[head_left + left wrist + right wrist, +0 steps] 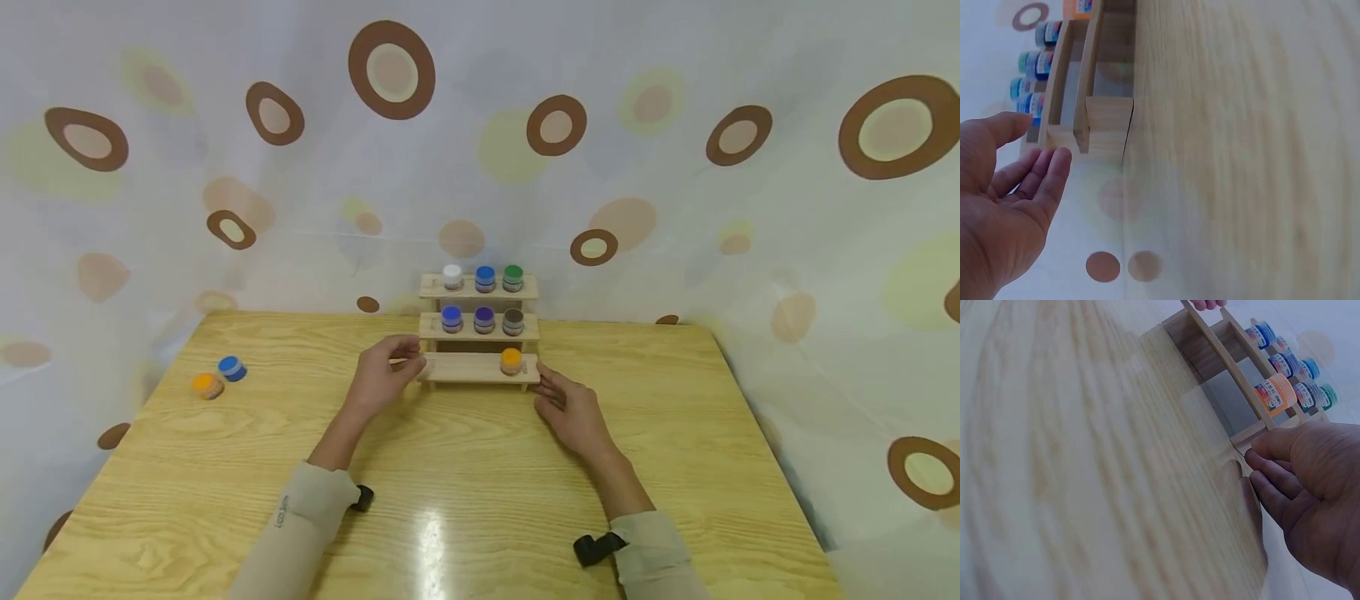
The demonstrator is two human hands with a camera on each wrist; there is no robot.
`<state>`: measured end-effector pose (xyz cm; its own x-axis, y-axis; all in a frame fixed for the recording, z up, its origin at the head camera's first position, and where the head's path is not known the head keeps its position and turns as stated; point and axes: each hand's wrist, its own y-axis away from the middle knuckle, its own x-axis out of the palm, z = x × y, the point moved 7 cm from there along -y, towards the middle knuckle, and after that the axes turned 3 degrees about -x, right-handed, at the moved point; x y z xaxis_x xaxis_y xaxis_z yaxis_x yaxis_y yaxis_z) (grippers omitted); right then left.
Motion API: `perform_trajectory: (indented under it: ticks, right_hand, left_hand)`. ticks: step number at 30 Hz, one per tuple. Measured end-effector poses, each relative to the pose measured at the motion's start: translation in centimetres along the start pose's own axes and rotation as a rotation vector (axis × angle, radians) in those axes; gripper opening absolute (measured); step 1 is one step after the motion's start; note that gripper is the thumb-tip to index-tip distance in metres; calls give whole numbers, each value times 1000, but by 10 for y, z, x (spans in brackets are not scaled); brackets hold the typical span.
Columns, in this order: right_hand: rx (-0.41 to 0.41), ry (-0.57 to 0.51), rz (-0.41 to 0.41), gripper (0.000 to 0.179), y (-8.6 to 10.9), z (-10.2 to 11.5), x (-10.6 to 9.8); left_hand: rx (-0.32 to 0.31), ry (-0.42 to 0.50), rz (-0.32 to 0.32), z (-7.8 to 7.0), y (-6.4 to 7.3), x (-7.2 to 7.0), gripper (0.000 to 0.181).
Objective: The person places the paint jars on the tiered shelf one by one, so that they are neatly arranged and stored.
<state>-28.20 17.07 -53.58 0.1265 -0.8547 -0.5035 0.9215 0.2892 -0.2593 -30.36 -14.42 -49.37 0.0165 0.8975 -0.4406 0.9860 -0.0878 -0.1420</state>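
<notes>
A three-tier wooden rack (461, 367) stands at the back of the table with small paint jars on its steps. The top step holds a white jar (452, 277), a blue jar (485, 279) and a green jar (513, 278). Blue, purple and dark-lidded jars line the middle one. An orange jar (511, 361) sits at the right of the bottom step. My left hand (381, 372) is at the rack's left end, thumb and fingers apart in the left wrist view. At the right end, fingertips of my right hand (576, 414) reach the bottom step's edge, fingers relaxed.
Two more jars, one with a blue lid (232, 367) and one with an orange lid (207, 385), stand at the table's left side. A patterned curtain (465, 167) hangs close behind the rack and along both sides of the wooden table (465, 467).
</notes>
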Motion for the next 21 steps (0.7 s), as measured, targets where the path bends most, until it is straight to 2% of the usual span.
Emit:
perform_trajectory:
  ticks: [5, 10, 13, 16, 21]
  right_hand:
    - [10, -16, -12, 60, 0, -1, -3]
    - [8, -24, -1, 60, 0, -3, -2]
    - [9, -23, 3, 60, -1, -4, -1]
    - [5, -18, 2, 60, 0, -3, -1]
    - [-14, -22, 0, 59, 0, 0, 0]
  left_hand:
    - [-9, -6, -30, 10, 3, -18, 43]
    - [-57, -45, -96, 21, 12, -50, 44]
    - [-105, -91, -159, 31, 19, -72, 45]
    - [-183, -126, -226, 41, 28, -94, 46]
    - [-319, -139, -271, 58, 44, -121, 52]
